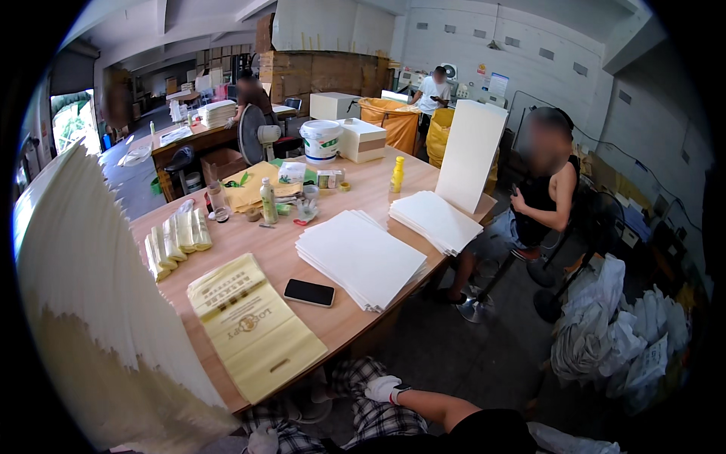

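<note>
In a white glove with a red cuff, my right hand (383,389) rests on my thigh in plaid trousers (370,416), its fingers laid over the cloth and holding nothing. A dark watch (401,390) circles that wrist. My left hand (263,439), in a pale glove, lies low on the other leg, partly cut off, its fingers unclear. On the table (348,325) nearest my hands is a flat stack of yellow printed bags (249,325) with a handle slot. Beside it lie a black-screened phone (309,293) and a stack of white sheets (361,257).
A tall pile of pale sheets (83,303) fills the left side. Folded yellow bundles (178,238), a white bucket (321,141), a green-white bottle (268,200) and a yellow bottle (397,175) stand on the table. A co-worker (548,174) sits at right, near white sacks (605,333).
</note>
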Demonstrator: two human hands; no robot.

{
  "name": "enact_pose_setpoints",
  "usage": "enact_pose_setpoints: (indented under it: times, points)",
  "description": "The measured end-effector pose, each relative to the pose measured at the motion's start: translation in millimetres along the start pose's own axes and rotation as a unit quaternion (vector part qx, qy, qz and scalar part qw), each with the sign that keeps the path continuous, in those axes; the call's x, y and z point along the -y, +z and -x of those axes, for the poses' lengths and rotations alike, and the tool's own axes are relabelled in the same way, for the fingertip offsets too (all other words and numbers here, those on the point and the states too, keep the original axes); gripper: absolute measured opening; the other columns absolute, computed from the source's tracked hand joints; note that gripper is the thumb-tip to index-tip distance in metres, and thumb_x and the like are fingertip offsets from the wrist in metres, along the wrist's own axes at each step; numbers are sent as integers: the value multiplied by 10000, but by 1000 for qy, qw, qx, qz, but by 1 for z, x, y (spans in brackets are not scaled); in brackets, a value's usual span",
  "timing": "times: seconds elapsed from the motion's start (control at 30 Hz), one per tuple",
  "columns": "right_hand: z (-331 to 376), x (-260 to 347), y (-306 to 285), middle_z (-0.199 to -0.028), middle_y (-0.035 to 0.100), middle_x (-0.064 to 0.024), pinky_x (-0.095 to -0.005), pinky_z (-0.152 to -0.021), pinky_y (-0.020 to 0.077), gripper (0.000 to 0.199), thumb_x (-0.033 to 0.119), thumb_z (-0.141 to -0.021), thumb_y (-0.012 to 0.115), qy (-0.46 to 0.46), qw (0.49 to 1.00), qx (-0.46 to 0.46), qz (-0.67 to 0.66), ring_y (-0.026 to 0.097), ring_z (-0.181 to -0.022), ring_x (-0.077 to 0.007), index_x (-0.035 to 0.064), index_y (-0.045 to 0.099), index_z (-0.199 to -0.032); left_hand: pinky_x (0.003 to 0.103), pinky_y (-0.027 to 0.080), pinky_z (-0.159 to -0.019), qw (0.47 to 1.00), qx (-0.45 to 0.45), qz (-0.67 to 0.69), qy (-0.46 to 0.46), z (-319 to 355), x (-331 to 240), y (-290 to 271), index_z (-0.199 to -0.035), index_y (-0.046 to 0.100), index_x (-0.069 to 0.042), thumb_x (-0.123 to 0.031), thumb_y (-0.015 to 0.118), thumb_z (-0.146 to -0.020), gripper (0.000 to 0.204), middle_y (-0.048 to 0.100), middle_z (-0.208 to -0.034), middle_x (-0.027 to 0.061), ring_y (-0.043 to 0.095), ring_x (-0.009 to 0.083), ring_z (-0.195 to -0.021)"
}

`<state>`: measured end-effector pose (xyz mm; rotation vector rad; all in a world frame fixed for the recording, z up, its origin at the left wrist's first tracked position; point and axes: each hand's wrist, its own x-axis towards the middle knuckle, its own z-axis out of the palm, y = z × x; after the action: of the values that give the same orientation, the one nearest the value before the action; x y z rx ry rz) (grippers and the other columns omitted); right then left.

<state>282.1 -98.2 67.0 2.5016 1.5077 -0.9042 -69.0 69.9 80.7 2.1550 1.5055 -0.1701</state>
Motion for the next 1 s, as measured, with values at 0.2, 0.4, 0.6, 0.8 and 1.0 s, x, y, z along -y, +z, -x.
enact_pose_setpoints:
  times: [0.2,0.4,0.6,0.8,1.0]
  points:
    - [3,-2,0,-933,634,-208,-456,-805,460,455,397,-832,377,4,1000,-7,-11,608,-882,-369,55,657,-938,471,468,-817,1000,-3,-1,-9,2,-7,-3,-1117,580,-233,-369,455,-835,337,614,-1058,152,584,358,-953]
    - [1,-6,6,-909,637,-209,-470,-797,459,454,399,-836,374,1,1000,-7,-11,609,-864,-376,57,663,-907,464,465,-821,997,-58,25,34,-1,7,12,-1093,594,-219,-373,445,-839,332,615,-1062,139,579,353,-962]
    - [3,-3,1,-899,639,-208,-470,-793,460,459,401,-839,372,-1,1000,-11,-13,609,-862,-376,54,666,-899,478,471,-796,997,-70,18,40,-19,34,38,-1107,578,-236,-396,442,-835,344,616,-1042,153,584,366,-939]
    - [7,-7,0,-905,639,-206,-464,-795,460,462,401,-841,368,-7,1000,-10,-17,608,-868,-374,52,666,-899,504,474,-763,999,-36,-20,-8,-6,10,16,-1122,561,-255,-452,439,-823,378,607,-1042,172,593,378,-913]
    - [12,-2,-6,-899,640,-202,-465,-792,462,457,400,-841,367,-2,1000,-18,-24,610,-860,-377,60,664,-910,520,473,-761,1000,-17,-17,-1,-5,11,15,-1136,550,-257,-462,438,-823,391,572,-1125,164,594,378,-921]
